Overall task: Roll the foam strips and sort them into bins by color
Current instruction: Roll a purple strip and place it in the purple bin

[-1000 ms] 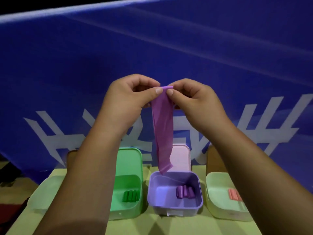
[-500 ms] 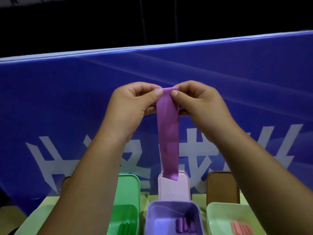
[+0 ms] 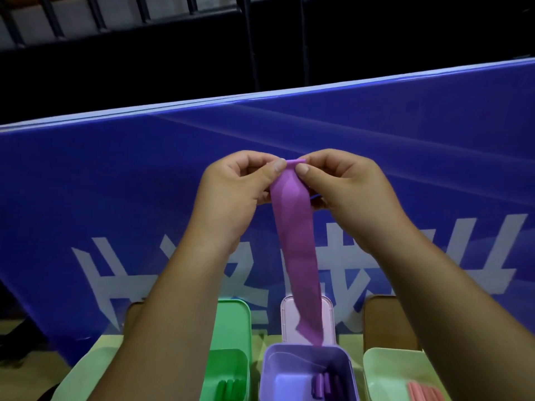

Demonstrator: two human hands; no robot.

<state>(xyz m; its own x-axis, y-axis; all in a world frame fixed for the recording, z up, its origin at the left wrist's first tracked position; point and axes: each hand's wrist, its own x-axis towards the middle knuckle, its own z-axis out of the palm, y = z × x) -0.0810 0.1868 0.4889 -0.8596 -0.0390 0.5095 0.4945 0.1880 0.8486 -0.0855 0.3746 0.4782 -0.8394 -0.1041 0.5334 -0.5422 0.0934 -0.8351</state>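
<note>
**Roll starts at the strip's top edge**

Half a second ago the purple strip was held with its top edge flat between the thumbs. Now that edge is curled over into a thin tube between the two hands, and the thumbs sit closer together. It appears the first turn of the roll is made, so the rolling step has begun and most of the strip's length is left to wind.

The left hand and right hand are raised in front of the blue banner. Each pinches the strip's top edge between thumb and curled fingers, the left hand at the left corner, the right hand at the right.

The rest of the strip hangs free below the hands, slightly twisted. Its lower tip now reaches down to the back rim of the purple bin, in front of that bin's upright lid; before, it ended higher.

Purple rolls already lie in that bin, which looks like the strip's destination. The green bin to its left holds green rolls, and the pale bin to its right holds pink rolls.
</note>
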